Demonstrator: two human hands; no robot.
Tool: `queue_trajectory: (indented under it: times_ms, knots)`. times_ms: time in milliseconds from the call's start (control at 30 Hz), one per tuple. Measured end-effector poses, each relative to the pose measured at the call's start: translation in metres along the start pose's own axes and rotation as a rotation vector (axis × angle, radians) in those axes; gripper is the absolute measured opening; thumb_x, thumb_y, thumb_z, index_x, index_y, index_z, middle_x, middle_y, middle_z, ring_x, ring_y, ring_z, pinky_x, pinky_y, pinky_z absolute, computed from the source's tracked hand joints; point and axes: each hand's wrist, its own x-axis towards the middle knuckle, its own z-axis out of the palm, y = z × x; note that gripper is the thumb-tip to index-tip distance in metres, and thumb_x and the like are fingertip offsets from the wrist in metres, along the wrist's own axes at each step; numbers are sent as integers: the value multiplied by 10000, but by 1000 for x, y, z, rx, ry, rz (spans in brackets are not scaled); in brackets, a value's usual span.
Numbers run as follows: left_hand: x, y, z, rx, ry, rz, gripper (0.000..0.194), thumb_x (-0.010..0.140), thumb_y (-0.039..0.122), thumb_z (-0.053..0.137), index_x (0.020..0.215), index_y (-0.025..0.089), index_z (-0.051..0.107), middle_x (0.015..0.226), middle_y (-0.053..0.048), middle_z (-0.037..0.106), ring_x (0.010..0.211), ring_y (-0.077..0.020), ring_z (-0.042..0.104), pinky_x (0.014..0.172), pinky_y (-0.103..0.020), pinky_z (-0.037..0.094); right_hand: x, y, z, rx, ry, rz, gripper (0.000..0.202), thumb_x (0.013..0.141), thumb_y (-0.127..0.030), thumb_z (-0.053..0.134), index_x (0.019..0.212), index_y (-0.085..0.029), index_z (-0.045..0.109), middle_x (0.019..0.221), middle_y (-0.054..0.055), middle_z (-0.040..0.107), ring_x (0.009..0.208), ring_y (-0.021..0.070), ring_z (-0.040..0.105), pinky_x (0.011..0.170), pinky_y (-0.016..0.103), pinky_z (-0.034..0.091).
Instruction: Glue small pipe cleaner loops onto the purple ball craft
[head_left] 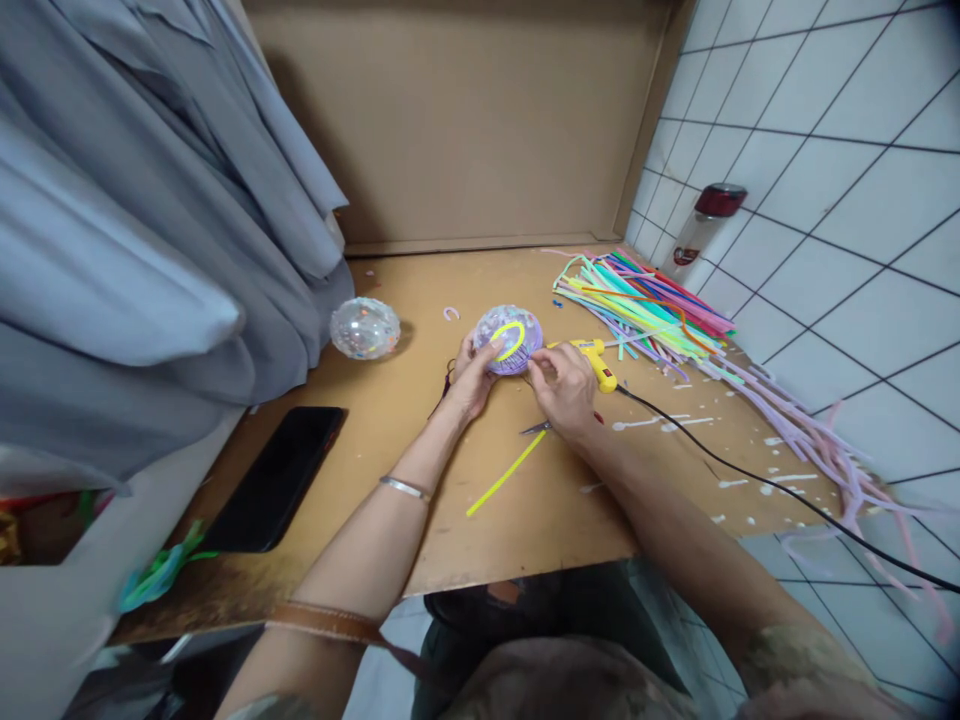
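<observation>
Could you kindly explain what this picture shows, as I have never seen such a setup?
There is no robot here, only a person's two bare hands. The single picture comes from a camera worn on the head, looking forward and down. The left hand holds a decorated purplish ball with a yellow loop on it; the right hand's fingertips are at its edge. On the tabletop lie a clear, speckled ball, a black phone, a yellow glue gun, a bundle of colored pipe cleaners and a loose yellow one.
</observation>
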Motion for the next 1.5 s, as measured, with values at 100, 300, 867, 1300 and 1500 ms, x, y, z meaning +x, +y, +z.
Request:
queue_trajectory:
  times_ms: [100,300,867,1300,1500]
  knots:
    - [-2,0,2,10,3,4,586,622,324,856,1158,309,620,1101,18,732,1116,-210,671,921,-309,556,0,-2,1,-3,6,32,177,924,-290,535,877,-225,693,846,62,667,829,219,609,821,360,458]
    - [-4,0,4,33,31,50,599,637,282,846,1185,322,606,1186,16,717,1181,-214,651,961,-309,536,0,-4,2,-32,-3,67,152,897,-264,551,825,-223,678,810,57,664,799,218,602,802,353,445]
    - [-1,-4,1,67,-7,126,656,599,355,879,1189,278,604,1244,-27,689,1208,-249,627,1016,-358,515,3,-7,1,156,54,131,100,835,-243,525,777,-224,604,764,31,679,711,175,622,737,308,498]
    - [3,-7,-2,79,-16,131,590,600,375,880,1109,259,604,1246,-48,686,1185,-270,638,976,-397,539,2,-7,-1,160,12,162,148,896,-296,451,823,-226,559,800,39,676,738,179,605,743,312,471]
    - [3,-7,-2,71,-12,128,596,596,372,884,1110,252,608,1237,-49,690,1173,-272,644,963,-388,548,3,-6,-1,153,6,154,178,917,-312,431,811,-223,544,779,35,652,719,175,576,719,303,434]
